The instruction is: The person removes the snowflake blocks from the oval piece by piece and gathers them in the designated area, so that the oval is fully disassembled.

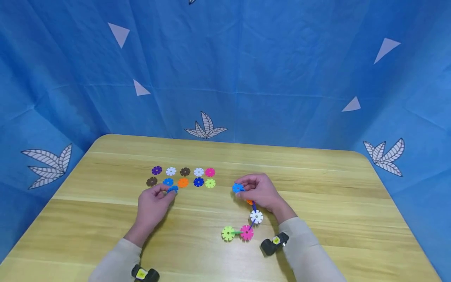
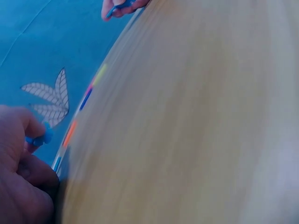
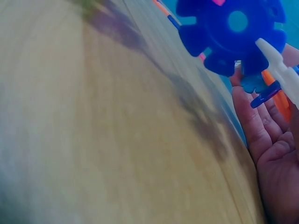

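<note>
In the head view my left hand (image 1: 153, 205) pinches a light blue notched disc (image 1: 172, 189) just in front of the laid-out discs. My right hand (image 1: 260, 191) holds a joined chain of such discs by its light blue end disc (image 1: 237, 188). From there the chain runs through an orange disc (image 1: 249, 202), partly hidden by the hand, a white disc (image 1: 256, 216), a pink disc (image 1: 247, 232) and a lime green disc (image 1: 228, 233), with edge-on discs between. A dark blue chain disc (image 3: 233, 28) looms large in the right wrist view.
Two rows of loose discs lie on the wooden table (image 1: 197, 250) left of the chain, among them an orange disc (image 1: 183, 182), a dark blue disc (image 1: 199, 182) and a brown disc (image 1: 152, 181). A blue curtain (image 1: 232, 70) hangs behind the table's far edge.
</note>
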`<state>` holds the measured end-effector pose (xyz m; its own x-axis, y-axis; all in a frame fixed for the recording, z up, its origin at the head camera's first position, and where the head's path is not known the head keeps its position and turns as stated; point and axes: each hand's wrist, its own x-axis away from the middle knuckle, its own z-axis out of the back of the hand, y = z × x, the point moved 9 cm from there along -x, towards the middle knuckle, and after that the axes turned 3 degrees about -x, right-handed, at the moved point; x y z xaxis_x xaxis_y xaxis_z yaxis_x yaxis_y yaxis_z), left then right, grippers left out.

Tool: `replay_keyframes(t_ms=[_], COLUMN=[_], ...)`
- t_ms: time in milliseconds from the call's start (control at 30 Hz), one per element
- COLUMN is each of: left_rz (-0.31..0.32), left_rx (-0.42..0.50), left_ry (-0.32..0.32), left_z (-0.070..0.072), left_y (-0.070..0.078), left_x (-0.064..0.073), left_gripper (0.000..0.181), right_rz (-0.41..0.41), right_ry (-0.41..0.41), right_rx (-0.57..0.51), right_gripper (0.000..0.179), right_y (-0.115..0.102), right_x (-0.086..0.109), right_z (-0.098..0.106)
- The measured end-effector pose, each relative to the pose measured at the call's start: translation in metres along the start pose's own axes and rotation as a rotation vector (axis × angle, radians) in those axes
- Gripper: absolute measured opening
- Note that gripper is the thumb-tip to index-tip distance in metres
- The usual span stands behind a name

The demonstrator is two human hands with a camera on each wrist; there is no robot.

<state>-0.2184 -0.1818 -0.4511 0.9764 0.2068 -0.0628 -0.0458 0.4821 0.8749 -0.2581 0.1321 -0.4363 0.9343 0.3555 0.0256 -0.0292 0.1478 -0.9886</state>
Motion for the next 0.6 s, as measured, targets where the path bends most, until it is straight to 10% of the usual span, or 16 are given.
replay_keyframes(t_ms=[600], left_rz=[0.081], left_rx=[-0.207], left_ry=[-0.081], left_z=[0.043], left_y=[-0.025], left_x=[0.000], left_gripper=[0.023], right_rz=[-0.006], right_ry=[0.009], right_rx=[0.005], right_gripper=[0.036], right_y=[0.030], right_x=[-0.011], right_z=[0.005])
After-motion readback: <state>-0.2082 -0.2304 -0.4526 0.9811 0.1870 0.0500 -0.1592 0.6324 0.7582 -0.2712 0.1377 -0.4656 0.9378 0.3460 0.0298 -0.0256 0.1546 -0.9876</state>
